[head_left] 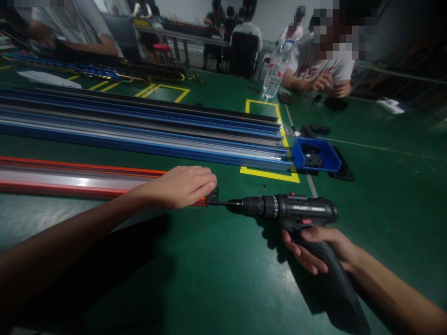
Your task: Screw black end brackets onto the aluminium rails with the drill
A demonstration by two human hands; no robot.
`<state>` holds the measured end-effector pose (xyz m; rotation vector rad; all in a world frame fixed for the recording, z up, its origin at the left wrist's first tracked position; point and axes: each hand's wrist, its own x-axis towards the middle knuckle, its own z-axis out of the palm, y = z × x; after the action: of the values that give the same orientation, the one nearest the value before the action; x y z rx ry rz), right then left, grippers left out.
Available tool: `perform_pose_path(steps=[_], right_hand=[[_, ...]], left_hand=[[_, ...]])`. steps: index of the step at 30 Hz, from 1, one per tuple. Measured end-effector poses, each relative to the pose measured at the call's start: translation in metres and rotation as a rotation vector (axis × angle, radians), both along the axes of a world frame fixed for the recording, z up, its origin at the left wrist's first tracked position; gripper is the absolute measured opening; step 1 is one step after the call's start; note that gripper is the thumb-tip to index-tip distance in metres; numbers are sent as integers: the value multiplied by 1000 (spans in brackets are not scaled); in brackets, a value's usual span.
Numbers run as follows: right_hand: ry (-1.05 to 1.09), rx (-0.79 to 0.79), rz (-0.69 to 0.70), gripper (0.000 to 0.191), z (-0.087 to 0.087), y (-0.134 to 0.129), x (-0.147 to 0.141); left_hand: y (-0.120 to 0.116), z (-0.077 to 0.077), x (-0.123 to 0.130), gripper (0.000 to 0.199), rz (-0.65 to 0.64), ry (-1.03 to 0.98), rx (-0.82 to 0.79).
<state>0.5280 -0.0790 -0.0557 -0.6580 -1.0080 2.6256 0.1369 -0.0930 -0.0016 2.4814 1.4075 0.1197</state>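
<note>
My right hand (314, 249) is wrapped round the grip of a black cordless drill (296, 207), which lies on its side above the green tabletop. Its long thin bit (226, 203) points left and reaches a small black end piece (213, 197). That piece sits at the right end of an orange-red metal profile (80, 179) with a silvery channel. Over the same end lies my left hand (185, 186), closed on the profile, with its fingertips beside the black piece. The exact contact of bit and end piece is too small to make out.
Several blue and black profiles (146, 132) lie beyond the orange-red one, inside yellow tape marks (270, 176). Right of them stands a blue bin (330, 160) holding dark parts. Water bottles (274, 74) stand farther back. A person (317, 70) sits across the table (391, 186).
</note>
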Motion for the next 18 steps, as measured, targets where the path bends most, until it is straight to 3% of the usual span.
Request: perform_pose_path(steps=[18], right_hand=[[17, 6, 14, 30, 2, 2, -2]], left_hand=[[1, 0, 0, 44, -1, 4, 7]])
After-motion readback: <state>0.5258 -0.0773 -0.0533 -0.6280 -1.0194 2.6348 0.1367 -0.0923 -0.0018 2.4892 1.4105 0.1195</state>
